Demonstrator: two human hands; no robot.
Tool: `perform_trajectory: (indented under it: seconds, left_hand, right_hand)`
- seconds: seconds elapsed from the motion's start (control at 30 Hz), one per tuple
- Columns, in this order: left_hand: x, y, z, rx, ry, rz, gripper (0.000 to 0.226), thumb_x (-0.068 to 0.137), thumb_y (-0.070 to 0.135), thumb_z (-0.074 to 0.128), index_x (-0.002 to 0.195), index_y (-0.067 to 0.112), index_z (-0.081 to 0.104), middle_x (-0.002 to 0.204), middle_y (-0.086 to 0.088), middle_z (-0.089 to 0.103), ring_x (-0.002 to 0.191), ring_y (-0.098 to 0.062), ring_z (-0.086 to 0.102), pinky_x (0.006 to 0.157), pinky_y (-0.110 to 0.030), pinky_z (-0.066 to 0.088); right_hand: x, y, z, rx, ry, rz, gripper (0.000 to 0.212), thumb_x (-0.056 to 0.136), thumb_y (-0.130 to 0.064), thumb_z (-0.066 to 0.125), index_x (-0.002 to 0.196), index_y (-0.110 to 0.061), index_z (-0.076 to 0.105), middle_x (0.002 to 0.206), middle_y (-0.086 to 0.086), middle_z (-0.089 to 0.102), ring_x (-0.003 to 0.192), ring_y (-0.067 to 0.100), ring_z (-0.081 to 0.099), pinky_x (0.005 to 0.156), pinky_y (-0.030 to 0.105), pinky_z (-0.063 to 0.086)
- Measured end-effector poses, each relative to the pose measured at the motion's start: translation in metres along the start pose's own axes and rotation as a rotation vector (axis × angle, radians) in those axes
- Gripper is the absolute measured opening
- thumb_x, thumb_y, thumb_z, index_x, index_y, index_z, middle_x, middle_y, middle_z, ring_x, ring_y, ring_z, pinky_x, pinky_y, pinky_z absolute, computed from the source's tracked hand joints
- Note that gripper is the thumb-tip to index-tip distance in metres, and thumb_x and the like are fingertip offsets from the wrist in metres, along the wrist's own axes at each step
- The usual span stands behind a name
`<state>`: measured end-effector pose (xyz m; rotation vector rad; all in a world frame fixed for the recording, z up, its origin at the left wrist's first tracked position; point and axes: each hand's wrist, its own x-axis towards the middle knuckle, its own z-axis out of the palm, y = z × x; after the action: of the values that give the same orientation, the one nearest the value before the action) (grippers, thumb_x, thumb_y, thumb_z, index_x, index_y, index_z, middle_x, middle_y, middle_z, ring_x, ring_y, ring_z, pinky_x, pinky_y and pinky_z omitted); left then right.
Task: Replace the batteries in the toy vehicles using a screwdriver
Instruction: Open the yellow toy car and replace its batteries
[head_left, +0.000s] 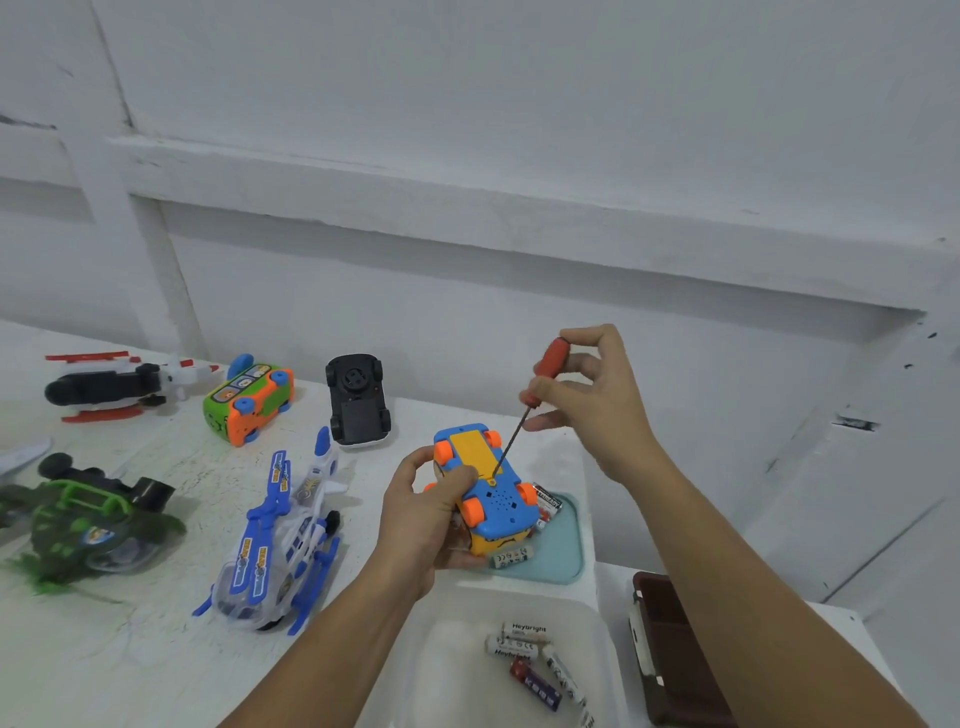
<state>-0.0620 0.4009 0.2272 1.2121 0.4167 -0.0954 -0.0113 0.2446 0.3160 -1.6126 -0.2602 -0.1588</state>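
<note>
Toy car (485, 486) upturned just over teal tray (569, 545), left hand (421, 519) fingers wrapped round its body | right hand (597, 395) fingers pinching screwdriver (531, 397) handle | likely light, hard, slick plastic (grip flanks, not wheels)

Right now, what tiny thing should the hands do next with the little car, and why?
Probably twist the screwdriver with the right hand while the left hand grips the toy car steady. The car is upside down, the yellow battery cover is closed, and the tip rests at its edge where the screw seems to be. Whether to loosen or tighten cannot be told.
</note>
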Motion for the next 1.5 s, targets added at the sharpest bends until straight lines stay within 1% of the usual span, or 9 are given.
perform_trajectory:
  seconds: [0.17, 0.3, 0.4, 0.57, 0.67, 0.9, 1.1, 1.4, 1.5]
  left_hand:
    - [0.012, 0.004, -0.007, 0.011, 0.042, 0.030, 0.040, 0.089, 0.019, 0.069, 0.123, 0.032, 0.053, 0.092, -0.013, 0.075, 0.068, -0.037, 0.073, 0.048, -0.039, 0.056]
    - [0.018, 0.002, -0.013, 0.018, 0.060, 0.035, 0.039, 0.089, 0.019, 0.068, 0.123, 0.031, 0.053, 0.091, -0.014, 0.075, 0.068, -0.038, 0.073, 0.050, -0.043, 0.058]
    - [0.022, 0.000, -0.015, 0.015, 0.070, 0.026, 0.041, 0.089, 0.019, 0.068, 0.125, 0.031, 0.053, 0.091, -0.014, 0.075, 0.069, -0.038, 0.073, 0.050, -0.043, 0.058]
    - [0.027, 0.000, -0.017, 0.016, 0.079, 0.022, 0.042, 0.089, 0.021, 0.069, 0.125, 0.032, 0.052, 0.097, -0.015, 0.074, 0.070, -0.035, 0.074, 0.050, -0.043, 0.059]
    - [0.030, 0.000, -0.017, 0.021, 0.077, 0.023, 0.043, 0.088, 0.022, 0.069, 0.126, 0.033, 0.052, 0.101, -0.016, 0.073, 0.072, -0.035, 0.074, 0.053, -0.046, 0.060]
    - [0.030, -0.001, -0.015, 0.018, 0.043, 0.050, 0.044, 0.087, 0.021, 0.071, 0.124, 0.035, 0.054, 0.099, -0.013, 0.074, 0.074, -0.036, 0.074, 0.059, -0.049, 0.061]
    - [0.030, 0.000, -0.014, 0.027, 0.026, 0.053, 0.046, 0.086, 0.021, 0.072, 0.124, 0.038, 0.055, 0.106, -0.011, 0.072, 0.075, -0.032, 0.074, 0.057, -0.043, 0.060]
    - [0.030, 0.004, -0.017, 0.052, -0.020, 0.042, 0.045, 0.086, 0.024, 0.073, 0.123, 0.043, 0.055, 0.109, -0.009, 0.071, 0.076, -0.029, 0.075, 0.054, -0.038, 0.058]
    - [0.030, 0.005, -0.019, 0.070, -0.039, 0.039, 0.046, 0.086, 0.028, 0.072, 0.124, 0.045, 0.054, 0.112, -0.008, 0.070, 0.077, -0.029, 0.075, 0.054, -0.037, 0.058]
  right_hand:
    - [0.041, 0.048, -0.025, 0.422, 0.269, 0.369, 0.044, 0.086, 0.012, 0.060, 0.115, -0.011, 0.036, 0.090, 0.022, 0.056, 0.068, 0.032, 0.068, 0.057, 0.038, 0.060]
    - [0.051, 0.103, -0.035, 0.302, 0.385, 0.461, 0.048, 0.085, 0.008, 0.066, 0.118, -0.008, 0.034, 0.097, 0.024, 0.059, 0.064, 0.024, 0.069, 0.058, 0.035, 0.061]
    - [0.047, 0.141, -0.038, 0.136, 0.436, 0.512, 0.043, 0.083, 0.003, 0.071, 0.103, -0.014, 0.036, 0.108, 0.022, 0.060, 0.075, 0.027, 0.070, 0.068, 0.034, 0.060]
    - [0.035, 0.166, -0.039, -0.148, 0.338, 0.565, 0.039, 0.077, -0.009, 0.078, 0.095, -0.009, 0.043, 0.084, 0.017, 0.070, 0.055, 0.015, 0.056, 0.048, 0.025, 0.045]
    - [0.032, 0.164, -0.042, -0.342, 0.301, 0.567, 0.040, 0.073, -0.014, 0.082, 0.092, -0.007, 0.047, 0.078, 0.003, 0.056, 0.066, 0.011, 0.048, 0.053, 0.026, 0.034]
    - [0.031, 0.168, -0.042, -0.460, 0.222, 0.556, 0.031, 0.072, -0.010, 0.081, 0.083, -0.010, 0.053, 0.085, 0.008, 0.058, 0.068, 0.015, 0.050, 0.054, 0.027, 0.036]
    - [0.034, 0.164, -0.045, -0.480, 0.155, 0.596, 0.031, 0.073, -0.010, 0.079, 0.094, -0.011, 0.057, 0.093, 0.007, 0.062, 0.075, 0.017, 0.054, 0.056, 0.027, 0.037]
    - [0.044, 0.155, -0.041, -0.609, 0.028, 0.620, 0.021, 0.081, -0.020, 0.074, 0.085, -0.013, 0.055, 0.087, 0.007, 0.062, 0.064, 0.016, 0.051, 0.052, 0.027, 0.040]
    - [0.047, 0.151, -0.038, -0.709, -0.021, 0.630, 0.022, 0.084, -0.023, 0.070, 0.077, -0.014, 0.051, 0.082, 0.004, 0.058, 0.075, 0.020, 0.054, 0.066, 0.034, 0.048]
